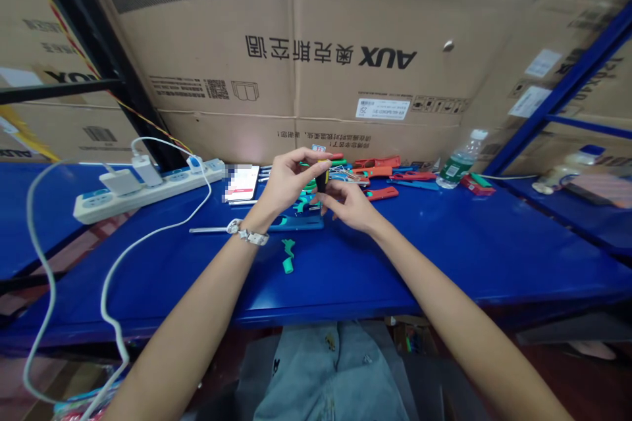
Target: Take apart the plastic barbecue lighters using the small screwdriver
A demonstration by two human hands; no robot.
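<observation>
My left hand point(291, 177) has its fingers closed around a short, upright black-and-yellow handle point(323, 176). Just to its right and slightly lower, my right hand point(350, 205) is pinched at the bottom end of that handle; what its fingertips grip is too small to tell. Under my left wrist lies a blue long-necked lighter point(301, 222), its metal tube pointing left. Two loose green plastic pieces point(288, 256) rest on the blue table point(415, 263) nearer to me. Behind my hands is a pile of red, green and blue long-necked lighters point(378, 172), partly hidden.
A white power strip point(148, 191) with plugged-in chargers and cables runs along the left. A phone point(244, 183) lies by the pile. At the right stand a water bottle point(461, 161) and a small red box point(478, 185). A large carton point(316, 52) walls off the back.
</observation>
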